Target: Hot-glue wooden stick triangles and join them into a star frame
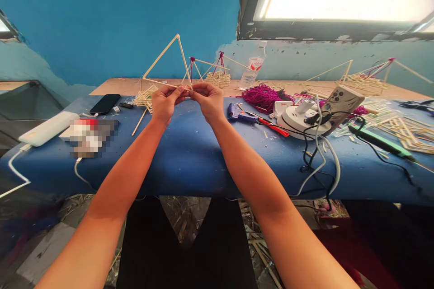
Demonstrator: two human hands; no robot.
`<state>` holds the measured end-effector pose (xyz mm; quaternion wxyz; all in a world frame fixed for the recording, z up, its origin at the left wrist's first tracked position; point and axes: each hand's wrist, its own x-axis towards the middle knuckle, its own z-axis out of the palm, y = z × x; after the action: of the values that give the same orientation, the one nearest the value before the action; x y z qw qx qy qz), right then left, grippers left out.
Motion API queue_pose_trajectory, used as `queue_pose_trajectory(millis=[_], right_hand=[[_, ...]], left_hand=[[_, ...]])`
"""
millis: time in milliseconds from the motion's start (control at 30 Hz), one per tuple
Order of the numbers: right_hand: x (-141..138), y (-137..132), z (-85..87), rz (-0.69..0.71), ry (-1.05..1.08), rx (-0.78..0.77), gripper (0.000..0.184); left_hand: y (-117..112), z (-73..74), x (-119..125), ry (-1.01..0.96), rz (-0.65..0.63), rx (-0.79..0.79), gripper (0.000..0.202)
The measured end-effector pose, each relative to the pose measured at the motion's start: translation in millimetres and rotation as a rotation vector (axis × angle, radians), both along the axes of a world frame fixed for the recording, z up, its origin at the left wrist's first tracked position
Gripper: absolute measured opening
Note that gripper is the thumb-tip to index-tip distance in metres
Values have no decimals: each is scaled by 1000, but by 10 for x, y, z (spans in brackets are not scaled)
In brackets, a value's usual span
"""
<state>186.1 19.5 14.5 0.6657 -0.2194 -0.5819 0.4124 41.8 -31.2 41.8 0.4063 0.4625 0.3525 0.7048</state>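
Above the blue tabletop I hold up a triangular frame of thin wooden sticks (160,57), its apex pointing upward. My left hand (164,104) is closed in a pinch on the lower stick, near the right corner. At that same corner, the fingers of my right hand (209,100) are pinched on the frame, almost touching the left fingertips. The exact joint is partly hidden by my fingers. Behind my left hand lies a small lattice of stacked sticks (144,95). A woven stick basket with purple ties (219,80) stands behind my right hand.
Right of my hands lie a purple yarn heap (261,98), a blue glue gun (242,115), red-handled pliers (276,128) and a white power strip (298,122) with trailing cables. A phone (343,107) leans there. Left are a black phone (105,104) and a white power bank (49,129).
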Motion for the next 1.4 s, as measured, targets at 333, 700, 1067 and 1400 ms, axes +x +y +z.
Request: queue_pose_trajectory(millis=[333, 700, 1067, 1400], right_hand=[[-12, 0, -1, 6, -16, -4, 36], [-23, -85, 53, 23, -24, -26, 27], [-22, -114, 72, 43, 10, -42, 29], [-20, -103, 74, 31, -109, 12, 32]], left_hand=[[5, 30, -14, -75, -1, -54, 23], [-26, 90, -31, -148, -30, -140, 20], [-40, 88, -34, -148, -67, -160, 19], [-10, 94, -78, -145, -59, -178, 20]])
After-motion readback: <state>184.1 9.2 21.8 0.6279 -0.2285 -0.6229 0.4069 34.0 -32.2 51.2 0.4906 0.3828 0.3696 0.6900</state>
